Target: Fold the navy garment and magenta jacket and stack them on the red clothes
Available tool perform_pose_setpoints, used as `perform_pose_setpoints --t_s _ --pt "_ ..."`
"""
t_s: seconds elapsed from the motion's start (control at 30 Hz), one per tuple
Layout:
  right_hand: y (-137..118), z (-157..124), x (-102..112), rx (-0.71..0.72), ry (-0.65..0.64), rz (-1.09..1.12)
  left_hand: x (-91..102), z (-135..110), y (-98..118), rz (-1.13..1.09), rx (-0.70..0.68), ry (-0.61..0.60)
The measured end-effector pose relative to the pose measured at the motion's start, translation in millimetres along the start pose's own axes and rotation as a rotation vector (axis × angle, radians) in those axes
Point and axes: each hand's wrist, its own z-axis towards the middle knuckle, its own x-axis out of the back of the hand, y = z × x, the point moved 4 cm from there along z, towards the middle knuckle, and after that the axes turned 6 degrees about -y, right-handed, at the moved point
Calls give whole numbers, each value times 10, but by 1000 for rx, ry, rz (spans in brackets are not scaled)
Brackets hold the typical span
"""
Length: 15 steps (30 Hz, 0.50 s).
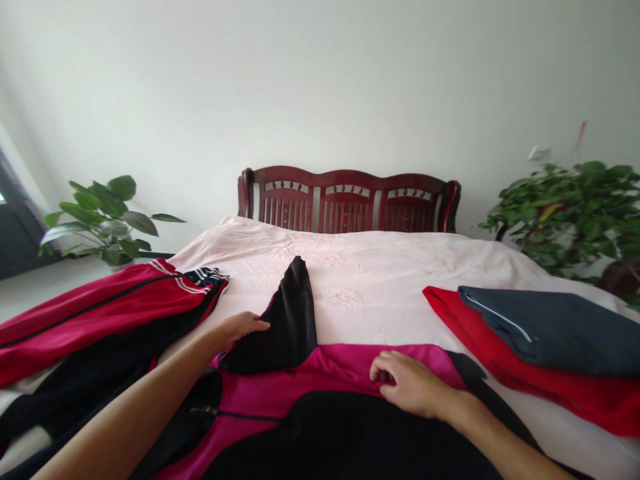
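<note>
My left hand (pixel 240 328) lies open, flat on the black sleeve (pixel 290 320). The magenta jacket (pixel 320 377) is spread on the bed (pixel 380 273). I judge it light, limp and slippery, best taken at a seam. My right hand (pixel 407 383) has its fingers curled, pinching the magenta cloth.

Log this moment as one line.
left hand: on black sleeve | right hand: pinching pink jacket | folded stack: right, on bed

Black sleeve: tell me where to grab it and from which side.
Pinch the cuff, its narrow far tip: it lies flat and free on the sheet, clear of the pink body. Come from the left, where the left hand rests at the edge of the sleeve.
</note>
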Motion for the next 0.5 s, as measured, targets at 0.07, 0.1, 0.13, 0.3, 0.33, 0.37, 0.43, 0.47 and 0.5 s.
perform_pose_setpoints --t_s 0.07,0.1,0.13,0.3,0.33,0.37,0.43,0.47,0.5 --pt "53 83 11 -55 -13 217 -75 23 57 -81 -38 -23" --pt "82 141 16 -101 -12 349 -102 3 86 -111 -58 -35" --pt "103 211 20 -154 -3 488 -127 -33 113 -140 -76 -54" --pt "-37 756 -38 -333 39 1159 -281 -311 168 -279 -95 -291" --pt "-112 893 -80 -348 11 1261 -307 -359 161 -287 -89 -324" --pt "-194 1030 -129 -358 -23 1338 -327 -399 151 -283 -85 -340" --pt "-354 1284 -238 -368 -79 1430 -352 -456 133 -270 -81 -347" --pt "-429 1396 -289 -358 -90 1460 -360 -476 129 -264 -82 -348" --pt "-497 1492 -336 -345 -96 1500 -363 -491 128 -259 -86 -348"
